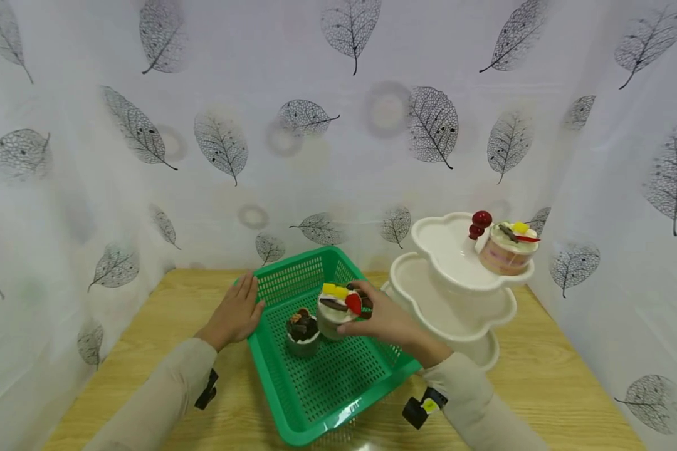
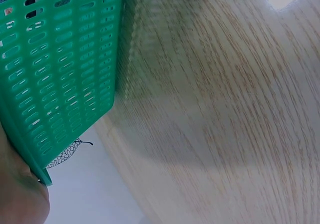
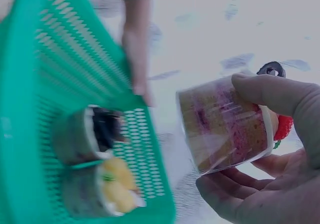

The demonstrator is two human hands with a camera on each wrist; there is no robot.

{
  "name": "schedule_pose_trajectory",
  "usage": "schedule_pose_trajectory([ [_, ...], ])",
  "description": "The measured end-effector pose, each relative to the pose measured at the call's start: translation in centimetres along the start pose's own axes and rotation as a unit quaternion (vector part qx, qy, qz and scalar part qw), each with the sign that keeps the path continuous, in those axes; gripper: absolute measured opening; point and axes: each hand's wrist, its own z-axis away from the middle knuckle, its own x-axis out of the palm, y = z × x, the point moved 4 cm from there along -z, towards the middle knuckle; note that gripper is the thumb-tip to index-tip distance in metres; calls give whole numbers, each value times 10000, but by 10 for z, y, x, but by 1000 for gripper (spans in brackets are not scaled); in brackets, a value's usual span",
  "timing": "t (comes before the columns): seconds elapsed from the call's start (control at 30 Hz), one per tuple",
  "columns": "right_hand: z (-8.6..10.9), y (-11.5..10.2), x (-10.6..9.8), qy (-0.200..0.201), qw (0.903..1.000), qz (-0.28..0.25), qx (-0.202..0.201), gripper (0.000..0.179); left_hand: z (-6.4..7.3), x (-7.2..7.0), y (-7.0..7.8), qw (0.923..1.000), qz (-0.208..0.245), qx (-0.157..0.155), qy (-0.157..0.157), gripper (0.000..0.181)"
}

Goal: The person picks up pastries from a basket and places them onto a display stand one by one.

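Observation:
My right hand (image 1: 386, 319) grips a clear cup of layered cake (image 3: 225, 126) by its sides, thumb on one side and fingers on the other. Yellow cubes, a strawberry and a dark piece top it. In the head view the cup is over the green plastic basket (image 1: 279, 401). My left hand (image 1: 237, 313) rests on the basket's left rim with fingers straight. Inside the basket stands a cake cup with dark chocolate topping (image 1: 303, 341). Beside it, in the right wrist view, is a yellow-topped cake cup (image 3: 95, 191), hidden in the head view.
A white three-tier stand (image 1: 451, 257) with scalloped plates and a red knob (image 1: 481, 219) is right of the basket. Another fruit-topped cake cup (image 1: 508, 250) sits on its top tier. All stand on a wooden table (image 1: 541, 388) before a leaf-patterned curtain (image 1: 316, 181).

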Motion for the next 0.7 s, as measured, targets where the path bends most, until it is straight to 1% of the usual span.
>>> schedule_pose_trajectory([
  [0.13,6,-15,-22,272,9991,-148,-299,80,1,-2,1,10000,3,8,22,58],
  [0.23,10,-24,-37,366,9979,-196,-499,74,1,-2,1,10000,7,13,34,58],
  [0.43,22,-37,-67,824,9947,-115,-607,75,1,-1,1,10000,-7,13,69,59],
  [0.6,34,-46,-88,1226,9894,-234,-742,72,2,-2,1,10000,12,38,89,59],
  [0.7,42,-50,-100,1554,9848,-195,-752,69,1,-1,1,10000,26,47,11,59],
])
